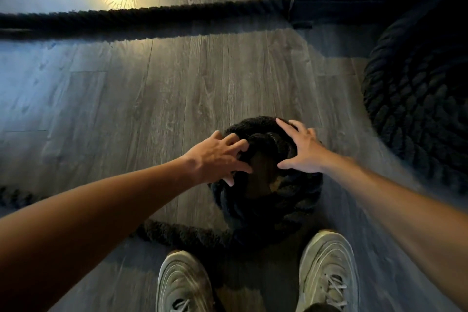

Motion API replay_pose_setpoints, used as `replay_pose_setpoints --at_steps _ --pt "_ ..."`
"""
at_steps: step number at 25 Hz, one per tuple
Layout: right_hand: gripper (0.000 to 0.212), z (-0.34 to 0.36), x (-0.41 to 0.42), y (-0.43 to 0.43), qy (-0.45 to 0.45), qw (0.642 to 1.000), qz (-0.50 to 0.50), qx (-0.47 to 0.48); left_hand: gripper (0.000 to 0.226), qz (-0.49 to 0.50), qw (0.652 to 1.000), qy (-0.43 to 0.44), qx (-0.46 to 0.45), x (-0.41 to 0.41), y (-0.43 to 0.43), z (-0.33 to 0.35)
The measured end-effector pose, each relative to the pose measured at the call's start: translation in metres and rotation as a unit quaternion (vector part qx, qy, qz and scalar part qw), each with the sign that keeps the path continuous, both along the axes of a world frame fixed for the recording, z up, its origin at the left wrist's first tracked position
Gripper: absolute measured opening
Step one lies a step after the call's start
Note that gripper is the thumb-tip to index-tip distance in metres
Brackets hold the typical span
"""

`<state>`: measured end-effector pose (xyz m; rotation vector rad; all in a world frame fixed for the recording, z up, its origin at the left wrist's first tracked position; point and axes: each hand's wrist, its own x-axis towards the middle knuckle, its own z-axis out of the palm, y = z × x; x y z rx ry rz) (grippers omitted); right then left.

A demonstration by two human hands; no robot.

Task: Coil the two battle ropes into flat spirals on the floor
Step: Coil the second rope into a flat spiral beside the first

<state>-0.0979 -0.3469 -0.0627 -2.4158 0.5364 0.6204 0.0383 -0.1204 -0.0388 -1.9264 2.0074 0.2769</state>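
Observation:
A thick black battle rope forms a small loose coil (pixel 268 200) on the wood floor just ahead of my shoes. Its tail (pixel 182 235) runs off to the left along the floor. My left hand (pixel 217 157) presses on the coil's left side with fingers spread and curled onto the rope. My right hand (pixel 301 149) lies flat on the coil's upper right, fingers apart. At the right edge lies a large black spiral of rope (pixel 420 99), coiled flat. Another straight stretch of rope (pixel 141 16) crosses the floor at the back.
My two pale sneakers (pixel 326 271) stand at the bottom, close to the small coil. A dark equipment base (pixel 329 5) sits at the back right where the straight rope ends. Grey wood flooring (pixel 126 99) stretches left, with a patch of bright light far back.

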Motion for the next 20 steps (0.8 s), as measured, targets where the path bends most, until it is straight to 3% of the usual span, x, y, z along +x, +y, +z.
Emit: replay_pose_setpoints --at_steps 4,8,10,13,17,20 --pt "0.111 -0.003 -0.001 -0.001 -0.006 1.000 -0.005 -0.003 0.049 -0.133 0.990 -0.040 -0.010 0.007 0.006 -0.006" --pt "0.109 -0.006 -0.003 -0.002 -0.022 1.000 -0.014 0.011 0.053 -0.234 0.966 0.005 0.111 0.019 -0.024 -0.005" --pt "0.109 -0.007 -0.004 -0.003 -0.024 0.999 -0.017 0.014 0.057 -0.237 0.962 0.006 0.137 0.029 -0.038 -0.005" --pt "0.102 -0.008 -0.006 -0.006 -0.040 0.998 -0.033 0.043 0.061 -0.236 0.962 -0.062 0.120 0.027 -0.032 -0.011" --pt "0.092 -0.016 -0.015 -0.006 -0.090 0.991 -0.077 0.062 0.064 -0.176 0.980 -0.085 0.029 0.009 -0.014 -0.023" --pt "0.090 -0.022 -0.023 0.011 -0.134 0.974 -0.178 0.048 0.064 -0.038 0.994 -0.053 -0.092 -0.010 -0.002 -0.038"
